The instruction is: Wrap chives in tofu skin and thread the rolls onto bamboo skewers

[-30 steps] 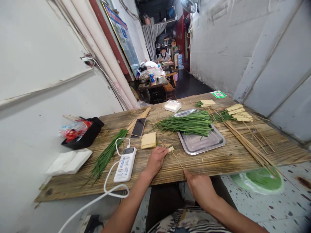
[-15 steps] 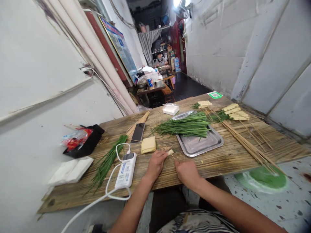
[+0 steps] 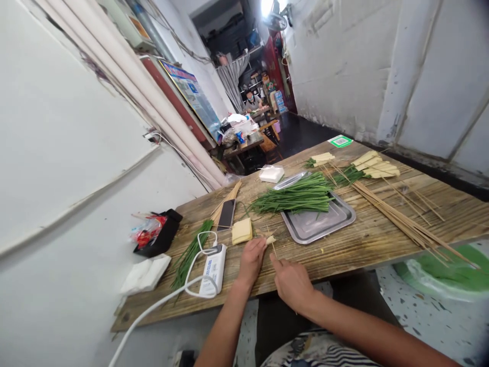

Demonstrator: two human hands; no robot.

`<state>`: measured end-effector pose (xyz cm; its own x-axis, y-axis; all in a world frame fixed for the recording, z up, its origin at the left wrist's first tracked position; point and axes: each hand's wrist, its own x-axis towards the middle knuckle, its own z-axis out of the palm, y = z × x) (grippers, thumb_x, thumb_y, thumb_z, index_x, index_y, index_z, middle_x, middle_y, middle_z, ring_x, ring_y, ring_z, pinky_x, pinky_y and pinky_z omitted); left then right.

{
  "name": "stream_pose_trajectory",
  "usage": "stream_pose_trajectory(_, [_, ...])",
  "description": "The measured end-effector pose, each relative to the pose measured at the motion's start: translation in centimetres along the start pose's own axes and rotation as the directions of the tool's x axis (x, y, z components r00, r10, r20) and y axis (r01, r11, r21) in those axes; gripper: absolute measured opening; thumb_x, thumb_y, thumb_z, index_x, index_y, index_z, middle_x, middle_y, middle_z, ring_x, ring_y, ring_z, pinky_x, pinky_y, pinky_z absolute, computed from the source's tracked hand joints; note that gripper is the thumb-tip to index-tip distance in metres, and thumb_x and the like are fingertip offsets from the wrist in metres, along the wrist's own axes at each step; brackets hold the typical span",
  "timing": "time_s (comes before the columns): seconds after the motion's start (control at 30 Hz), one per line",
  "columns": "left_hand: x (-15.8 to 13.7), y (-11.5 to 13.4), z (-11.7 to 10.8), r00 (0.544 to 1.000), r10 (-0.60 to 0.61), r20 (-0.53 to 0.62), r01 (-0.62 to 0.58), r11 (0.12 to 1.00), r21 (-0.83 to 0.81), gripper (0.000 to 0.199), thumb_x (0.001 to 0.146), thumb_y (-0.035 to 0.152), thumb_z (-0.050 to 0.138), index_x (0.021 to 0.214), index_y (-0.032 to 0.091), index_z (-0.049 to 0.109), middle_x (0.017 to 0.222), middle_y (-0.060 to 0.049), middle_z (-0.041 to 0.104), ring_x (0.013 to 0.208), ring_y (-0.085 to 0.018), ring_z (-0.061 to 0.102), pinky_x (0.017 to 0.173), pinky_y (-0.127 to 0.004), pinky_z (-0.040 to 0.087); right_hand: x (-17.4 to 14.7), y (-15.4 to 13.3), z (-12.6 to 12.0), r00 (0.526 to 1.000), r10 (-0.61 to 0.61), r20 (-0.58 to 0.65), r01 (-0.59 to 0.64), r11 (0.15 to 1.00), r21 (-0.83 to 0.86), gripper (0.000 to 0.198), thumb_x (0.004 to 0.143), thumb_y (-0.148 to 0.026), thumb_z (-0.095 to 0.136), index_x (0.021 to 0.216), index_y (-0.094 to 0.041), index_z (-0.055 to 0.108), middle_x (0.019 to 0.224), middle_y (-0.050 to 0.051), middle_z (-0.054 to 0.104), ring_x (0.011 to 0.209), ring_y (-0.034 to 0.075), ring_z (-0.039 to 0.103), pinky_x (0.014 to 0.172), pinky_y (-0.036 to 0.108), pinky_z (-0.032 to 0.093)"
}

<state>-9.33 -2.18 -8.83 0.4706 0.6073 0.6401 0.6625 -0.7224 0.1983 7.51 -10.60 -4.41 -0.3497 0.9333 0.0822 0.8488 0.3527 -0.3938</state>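
Note:
My left hand (image 3: 252, 260) is closed on a small pale-yellow roll (image 3: 271, 239), pressed to the wooden table. My right hand (image 3: 292, 283), just right of it, pinches a thin bamboo skewer (image 3: 274, 248) whose upper part reaches the roll. Whether the skewer passes through the roll is too small to tell. Beyond my left hand lies a stack of square yellow sheets (image 3: 242, 231), which look like tofu skin. A metal tray (image 3: 324, 224) bears a heap of long green chives (image 3: 294, 194) to the right.
Bundled skewers (image 3: 397, 219) and finished-looking yellow rolls with greens (image 3: 376, 165) lie right. At left are a phone (image 3: 226, 214), a white power bank (image 3: 213, 272) with cable, more chives (image 3: 191, 257), napkins (image 3: 147, 275) and a black box (image 3: 158, 237). A person (image 3: 252, 101) sits far back.
My view has tilted, so the table sits further right and more slanted. My right hand has drawn slightly back from the roll along the skewer. My left hand keeps its hold.

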Motion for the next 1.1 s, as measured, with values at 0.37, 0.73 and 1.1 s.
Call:
stream_pose_trajectory(0.37, [-0.2,0.3,-0.8,0.993,-0.045,-0.106,0.056,0.993,0.103,0.025,0.090,0.020,0.053,0.115,0.019,0.059,0.104,-0.009,0.068,0.097,-0.020,0.064,0.086,-0.040,0.055,-0.4,-0.2,0.9,0.972,-0.177,-0.157,0.152,0.975,-0.160,0.046,0.083,-0.005,0.044,0.128,-0.004,0.049,0.086,0.015,0.066,0.072,0.022,0.064,0.061,0.032,0.047])
stream_pose_trajectory(0.73, [-0.1,0.9,-1.7,0.976,0.021,-0.218,0.023,0.980,0.195,0.025,0.089,0.019,0.053,0.114,0.019,0.059,0.100,-0.009,0.068,0.094,-0.020,0.064,0.084,-0.039,0.054,-1.4,1.2,2.0,0.950,-0.204,-0.238,0.173,0.974,-0.143,0.050,0.082,-0.005,0.046,0.132,-0.006,0.046,0.083,0.011,0.066,0.069,0.019,0.061,0.061,0.030,0.044])
stream_pose_trajectory(1.1, [-0.4,0.6,0.6,0.987,-0.154,-0.036,0.158,0.951,0.264,0.025,0.091,0.029,0.046,0.096,0.017,0.067,0.087,-0.008,0.069,0.078,-0.023,0.062,0.074,-0.037,0.051,-4.3,15.2,-8.8,0.900,0.239,-0.364,-0.289,0.953,-0.092,0.032,0.093,-0.031,0.042,0.106,-0.014,0.066,0.103,0.011,0.068,0.095,0.020,0.060,0.083,0.028,0.043])
